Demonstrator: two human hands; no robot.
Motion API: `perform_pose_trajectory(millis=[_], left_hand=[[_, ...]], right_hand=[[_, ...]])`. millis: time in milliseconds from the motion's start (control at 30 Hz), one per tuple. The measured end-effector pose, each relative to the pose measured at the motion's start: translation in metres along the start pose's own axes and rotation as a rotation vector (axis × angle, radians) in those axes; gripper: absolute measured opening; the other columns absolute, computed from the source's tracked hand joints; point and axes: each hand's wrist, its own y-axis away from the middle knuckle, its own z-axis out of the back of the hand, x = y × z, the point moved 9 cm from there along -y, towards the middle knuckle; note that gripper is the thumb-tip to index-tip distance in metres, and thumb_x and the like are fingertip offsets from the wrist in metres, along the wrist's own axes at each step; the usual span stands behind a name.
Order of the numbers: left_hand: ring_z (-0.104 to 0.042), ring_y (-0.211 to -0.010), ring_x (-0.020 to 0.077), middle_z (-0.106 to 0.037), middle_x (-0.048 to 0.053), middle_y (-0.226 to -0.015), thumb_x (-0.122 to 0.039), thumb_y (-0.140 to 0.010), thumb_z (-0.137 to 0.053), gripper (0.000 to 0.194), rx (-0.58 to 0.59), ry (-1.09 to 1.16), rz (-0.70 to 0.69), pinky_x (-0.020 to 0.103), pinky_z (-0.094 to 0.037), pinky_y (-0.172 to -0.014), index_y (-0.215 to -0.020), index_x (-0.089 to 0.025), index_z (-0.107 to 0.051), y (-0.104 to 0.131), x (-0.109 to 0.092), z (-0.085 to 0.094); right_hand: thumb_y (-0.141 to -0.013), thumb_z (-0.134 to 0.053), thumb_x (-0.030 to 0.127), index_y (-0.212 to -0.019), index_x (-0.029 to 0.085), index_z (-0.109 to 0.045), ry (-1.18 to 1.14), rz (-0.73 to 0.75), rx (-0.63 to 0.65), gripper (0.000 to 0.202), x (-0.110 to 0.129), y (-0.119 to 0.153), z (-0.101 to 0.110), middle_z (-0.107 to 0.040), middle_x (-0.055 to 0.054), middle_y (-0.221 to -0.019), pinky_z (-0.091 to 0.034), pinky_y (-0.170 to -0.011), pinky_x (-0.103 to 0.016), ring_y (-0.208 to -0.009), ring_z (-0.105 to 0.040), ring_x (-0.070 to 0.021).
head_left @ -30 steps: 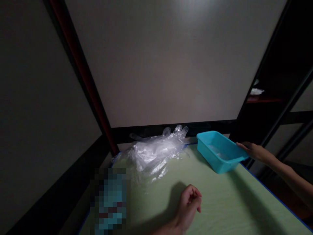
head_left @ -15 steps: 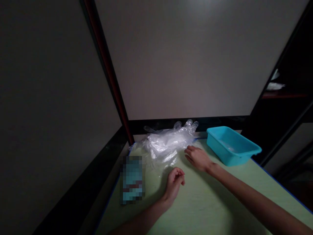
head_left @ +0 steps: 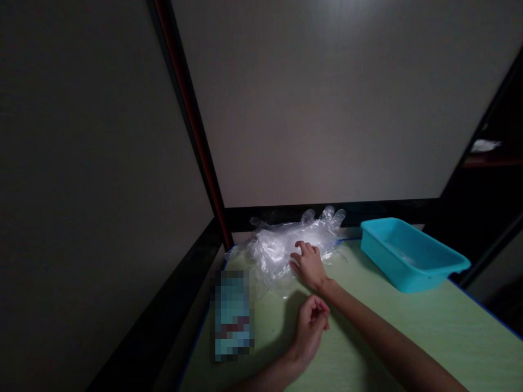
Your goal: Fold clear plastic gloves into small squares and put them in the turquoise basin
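Observation:
A heap of clear plastic gloves (head_left: 278,247) lies at the back of the pale green table (head_left: 359,332). Over the heap's right front part is my right hand (head_left: 309,265), its fingers apart and slightly bent, with nothing held in them; whether the fingertips touch the plastic is hard to tell. Nearer to me, my left hand (head_left: 311,325) is held above the table with its fingers curled inward and the palm side partly hidden. No object shows in it.
To the right stands a turquoise plastic basin (head_left: 412,253). A blurred-out greenish packet (head_left: 232,316) lies at the table's left edge. Behind the table rises a grey panel (head_left: 318,109), with a dark shelf (head_left: 496,161) at the far right.
My right hand has moved left from beside the basin to over the plastic gloves. My left hand keeps its curled shape. The view has shifted a little, so the basin and packet appear lower and further right.

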Motion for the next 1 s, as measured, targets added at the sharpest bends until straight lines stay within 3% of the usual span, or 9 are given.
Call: perform_pose_trajectory(millis=[100, 200, 300, 467, 733, 900, 1000], left_hand=[[-0.04, -0.048, 0.008, -0.041, -0.005, -0.054, -0.021, -0.058, -0.048, 0.005, 0.0, 0.006, 0.004, 0.02, -0.03, -0.047, -0.06, -0.017, -0.046, -0.001, 0.0, 0.0], [-0.039, -0.047, 0.008, -0.04, -0.005, -0.053, -0.021, -0.058, -0.049, 0.006, 0.003, 0.01, 0.006, 0.02, -0.029, -0.047, -0.059, -0.017, -0.045, -0.001, 0.0, -0.001], [-0.038, -0.047, 0.0081, -0.041, -0.005, -0.053, -0.021, -0.057, -0.048, 0.005, 0.004, 0.009, 0.005, 0.02, -0.029, -0.046, -0.06, -0.017, -0.045, -0.001, 0.0, -0.001], [-0.039, -0.047, 0.0085, -0.041, -0.005, -0.054, -0.019, -0.057, -0.047, 0.004, 0.007, 0.002, -0.003, 0.021, -0.029, -0.047, -0.06, -0.017, -0.046, -0.002, 0.001, -0.001], [-0.037, -0.046, 0.0082, -0.04, -0.005, -0.052, -0.021, -0.058, -0.049, 0.006, 0.009, 0.006, -0.001, 0.021, -0.028, -0.046, -0.058, -0.017, -0.044, -0.003, 0.001, -0.001], [-0.038, -0.047, 0.0084, -0.04, -0.005, -0.052, -0.022, -0.06, -0.054, 0.011, 0.007, 0.008, 0.02, 0.021, -0.029, -0.048, -0.057, -0.017, -0.044, -0.001, 0.0, -0.001], [-0.04, -0.049, 0.0088, -0.041, -0.005, -0.053, -0.024, -0.061, -0.055, 0.012, 0.026, 0.012, 0.056, 0.021, -0.03, -0.049, -0.059, -0.017, -0.045, -0.001, 0.003, -0.001]], right_hand=[[-0.082, -0.047, 0.022, -0.094, 0.02, -0.062, -0.023, 0.083, 0.01, 0.02, 0.008, 0.002, 0.002, -0.037, -0.007, -0.132, -0.018, -0.095, -0.046, -0.118, -0.029, -0.0263], [-0.08, -0.047, 0.02, -0.104, 0.021, -0.058, -0.055, 0.149, 0.034, 0.026, 0.016, 0.003, 0.0, -0.047, -0.004, -0.126, -0.01, -0.098, -0.05, -0.12, -0.028, -0.0252], [-0.079, -0.045, 0.018, -0.111, 0.019, -0.053, -0.085, 0.162, 0.036, 0.033, 0.018, 0.003, 0.001, -0.053, -0.006, -0.12, -0.009, -0.098, -0.051, -0.119, -0.031, -0.0249], [-0.077, -0.044, 0.013, -0.115, 0.016, -0.049, -0.128, 0.168, 0.016, 0.038, 0.018, 0.002, 0.013, -0.05, -0.008, -0.123, -0.01, -0.099, -0.05, -0.119, -0.031, -0.0244], [-0.072, -0.057, 0.017, -0.101, 0.021, -0.06, -0.2, 0.322, 0.087, 0.029, 0.034, 0.01, 0.007, -0.05, -0.007, -0.122, -0.009, -0.1, -0.049, -0.117, -0.035, -0.0231], [-0.075, -0.054, 0.01, -0.07, 0.019, -0.064, -0.286, 0.267, 0.024, 0.015, 0.035, -0.003, 0.005, -0.059, -0.005, -0.108, -0.013, -0.1, -0.045, -0.107, -0.044, -0.0206], [-0.073, -0.054, 0.009, -0.065, 0.018, -0.061, -0.385, 0.195, -0.054, 0.014, 0.028, -0.013, 0.017, -0.06, -0.006, -0.101, -0.02, -0.097, -0.043, -0.1, -0.049, -0.02]])
